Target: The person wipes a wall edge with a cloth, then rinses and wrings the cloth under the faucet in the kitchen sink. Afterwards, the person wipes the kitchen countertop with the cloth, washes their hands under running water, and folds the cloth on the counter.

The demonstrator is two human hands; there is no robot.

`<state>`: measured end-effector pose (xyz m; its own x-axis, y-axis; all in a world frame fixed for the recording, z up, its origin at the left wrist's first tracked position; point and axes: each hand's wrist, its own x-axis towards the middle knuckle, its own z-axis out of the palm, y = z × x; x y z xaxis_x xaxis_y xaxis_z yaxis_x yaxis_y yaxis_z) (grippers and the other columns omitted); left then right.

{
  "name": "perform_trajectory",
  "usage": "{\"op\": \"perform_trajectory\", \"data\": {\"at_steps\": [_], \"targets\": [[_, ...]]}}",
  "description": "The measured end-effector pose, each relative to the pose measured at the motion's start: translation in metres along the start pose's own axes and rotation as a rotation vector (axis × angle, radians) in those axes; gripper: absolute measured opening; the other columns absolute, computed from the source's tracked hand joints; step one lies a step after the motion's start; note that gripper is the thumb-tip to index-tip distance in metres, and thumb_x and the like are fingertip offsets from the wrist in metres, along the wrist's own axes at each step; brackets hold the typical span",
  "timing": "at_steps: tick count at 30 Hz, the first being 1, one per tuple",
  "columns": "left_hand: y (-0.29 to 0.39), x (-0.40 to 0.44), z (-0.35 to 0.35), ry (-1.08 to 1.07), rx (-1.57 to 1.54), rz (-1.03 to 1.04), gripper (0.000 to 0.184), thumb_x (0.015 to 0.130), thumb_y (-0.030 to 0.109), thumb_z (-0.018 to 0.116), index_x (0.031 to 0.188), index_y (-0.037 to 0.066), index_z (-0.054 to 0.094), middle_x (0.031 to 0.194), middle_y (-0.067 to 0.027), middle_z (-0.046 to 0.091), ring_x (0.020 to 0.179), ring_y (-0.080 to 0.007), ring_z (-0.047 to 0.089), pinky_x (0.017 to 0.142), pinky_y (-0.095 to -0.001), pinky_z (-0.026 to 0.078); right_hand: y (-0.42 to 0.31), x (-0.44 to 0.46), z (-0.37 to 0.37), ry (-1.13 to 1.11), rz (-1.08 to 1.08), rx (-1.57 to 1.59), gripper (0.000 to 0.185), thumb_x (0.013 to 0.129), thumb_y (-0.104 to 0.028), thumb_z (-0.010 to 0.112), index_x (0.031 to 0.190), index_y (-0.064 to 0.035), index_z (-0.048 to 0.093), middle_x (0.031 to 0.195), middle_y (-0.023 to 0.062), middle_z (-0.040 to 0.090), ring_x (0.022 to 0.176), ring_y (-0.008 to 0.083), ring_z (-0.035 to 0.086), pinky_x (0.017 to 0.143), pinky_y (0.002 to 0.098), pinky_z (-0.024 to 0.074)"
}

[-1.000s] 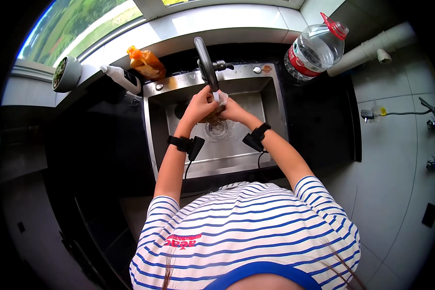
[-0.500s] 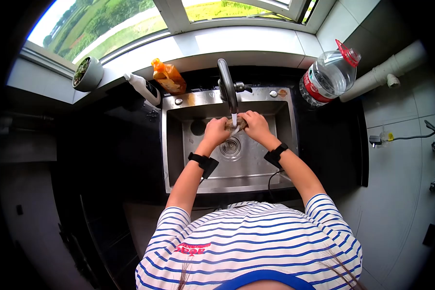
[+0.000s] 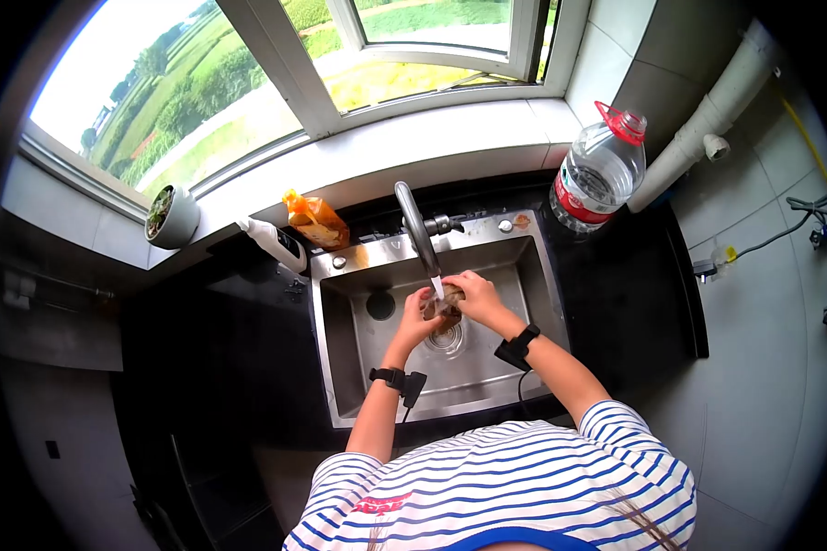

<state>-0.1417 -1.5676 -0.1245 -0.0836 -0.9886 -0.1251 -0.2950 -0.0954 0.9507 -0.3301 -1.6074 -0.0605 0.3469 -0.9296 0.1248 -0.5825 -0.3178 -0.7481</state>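
Observation:
Water runs from the curved faucet (image 3: 414, 219) onto a small brownish lump (image 3: 447, 314), whose kind I cannot make out. My left hand (image 3: 415, 318) grips its left side, thumb and fingers bent around it. On the other side, my right hand (image 3: 478, 298) has its fingers over the top and right. Both hands are inside the steel sink (image 3: 319, 372), above the round drain (image 3: 445, 340). The fingers and the running water cover part of the lump.
An orange bottle (image 3: 316, 220) and a white bottle (image 3: 274, 243) stand left behind the sink. A large clear water jug (image 3: 599, 173) with a red handle is at the right. A potted plant (image 3: 171, 218) sits on the windowsill, near a white pipe-side wall.
The view has shifted, so the sink appears lower and more window shows. My hands have changed their hold on the brownish lump, with the left one now lower than the right.

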Motion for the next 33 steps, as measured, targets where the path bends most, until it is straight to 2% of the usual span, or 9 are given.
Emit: {"op": "perform_trajectory", "data": {"at_steps": [5, 8, 10, 12, 17, 20, 24, 31, 33], "targets": [[0.013, -0.013, 0.033, 0.021, 0.19, 0.202, 0.094, 0.061, 0.014, 0.084, 0.14, 0.005, 0.034, 0.134, -0.0175, 0.042, 0.127, -0.0323, 0.042, 0.106, -0.0375, 0.036, -0.021, -0.009, 0.0, 0.052, 0.064, 0.159, 0.04, 0.067, 0.001, 0.06, 0.104, -0.0131, 0.068, 0.1, 0.008, 0.061, 0.088, 0.0273, 0.064, 0.077, 0.0347, 0.0535], [0.011, -0.005, 0.056, 0.026, -0.246, 0.077, 0.076, 0.062, 0.009, 0.083, 0.128, 0.005, 0.046, 0.12, -0.014, 0.054, 0.113, -0.0299, 0.054, 0.097, -0.0368, 0.043, -0.031, -0.014, 0.002, 0.145, 0.083, 0.279, 0.039, 0.067, 0.003, 0.058, 0.103, -0.0081, 0.066, 0.103, 0.0095, 0.061, 0.094, 0.0231, 0.064, 0.079, 0.0323, 0.0531], [0.014, -0.004, 0.062, 0.412, -0.288, 0.145, 0.055, 0.064, 0.005, 0.079, 0.112, 0.005, 0.053, 0.107, -0.0114, 0.06, 0.097, -0.0285, 0.061, 0.086, -0.037, 0.048, -0.023, -0.017, 0.005, 0.101, 0.144, 0.436, 0.041, 0.07, 0.005, 0.056, 0.109, -0.0065, 0.063, 0.109, 0.0096, 0.06, 0.099, 0.0217, 0.062, 0.082, 0.0342, 0.0525], [0.02, -0.008, 0.055, 0.443, -0.165, 0.088, 0.041, 0.068, 0.004, 0.074, 0.105, 0.004, 0.056, 0.105, -0.014, 0.059, 0.093, -0.0319, 0.06, 0.08, -0.0386, 0.048, -0.017, -0.026, 0.005, 0.119, 0.55, 1.211, 0.045, 0.073, 0.007, 0.055, 0.117, -0.0067, 0.057, 0.114, 0.0092, 0.058, 0.102, 0.0219, 0.06, 0.086, 0.0372, 0.0514], [0.016, -0.018, 0.052, 0.32, 0.399, 0.155, 0.043, 0.068, 0.002, 0.069, 0.108, 0.002, 0.055, 0.099, -0.0177, 0.058, 0.093, -0.0389, 0.058, 0.079, -0.0417, 0.049, 0.012, -0.042, -0.001, -0.025, 1.061, 1.623, 0.028, 0.085, -0.025, 0.058, 0.108, -0.0092, 0.057, 0.11, 0.0093, 0.061, 0.099, 0.0308, 0.061, 0.085, 0.0508, 0.0492], [0.024, -0.032, 0.057, 0.215, 0.519, 0.166, 0.045, 0.067, 0.004, 0.069, 0.109, 0.002, 0.055, 0.102, -0.019, 0.058, 0.094, -0.0415, 0.057, 0.078, -0.0451, 0.049, 0.047, -0.043, 0.053, 0.101, 1.132, 1.817, 0.024, 0.085, -0.023, 0.067, 0.1, -0.0074, 0.057, 0.102, 0.0109, 0.061, 0.085, 0.0284, 0.063, 0.072, 0.0454, 0.0531], [0.024, -0.04, 0.062, 0.129, 0.466, -0.009, 0.033, 0.073, 0.005, 0.057, 0.107, 0.004, 0.059, 0.103, -0.0227, 0.061, 0.095, -0.0429, 0.059, 0.082, -0.0483, 0.049, 0.021, -0.03, 0.066, 0.64, 0.931, 1.226, 0.028, 0.077, 0.0, 0.064, 0.098, -0.0092, 0.047, 0.09, 0.0057, 0.052, 0.08, 0.0178, 0.056, 0.068, 0.0336, 0.0493], [0.031, -0.023, 0.031, -0.113, 0.267, -0.369, 0.023, 0.066, 0.013, 0.057, 0.083, 0.0, 0.066, 0.084, -0.0238, 0.066, 0.085, -0.041, 0.063, 0.075, -0.0437, 0.051, 0.015, -0.027, 0.066, 0.201, 0.343, 0.968, 0.023, 0.075, 0.006, 0.053, 0.079, -0.011, 0.038, 0.08, -0.0032, 0.038, 0.071, 0.0063, 0.037, 0.064, 0.022, 0.0339], [0.025, -0.019, 0.02, -0.216, 0.108, -0.409, 0.017, 0.059, 0.008, 0.057, 0.073, -0.001, 0.061, 0.067, -0.0156, 0.063, 0.065, -0.0289, 0.061, 0.057, -0.0383, 0.047, 0.009, -0.024, 0.057, 0.073, 0.238, 0.963, 0.02, 0.076, 0.005, 0.052, 0.078, -0.009, 0.038, 0.076, -0.0041, 0.034, 0.07, 0.005, 0.033, 0.063, 0.0206, 0.0314]]}}
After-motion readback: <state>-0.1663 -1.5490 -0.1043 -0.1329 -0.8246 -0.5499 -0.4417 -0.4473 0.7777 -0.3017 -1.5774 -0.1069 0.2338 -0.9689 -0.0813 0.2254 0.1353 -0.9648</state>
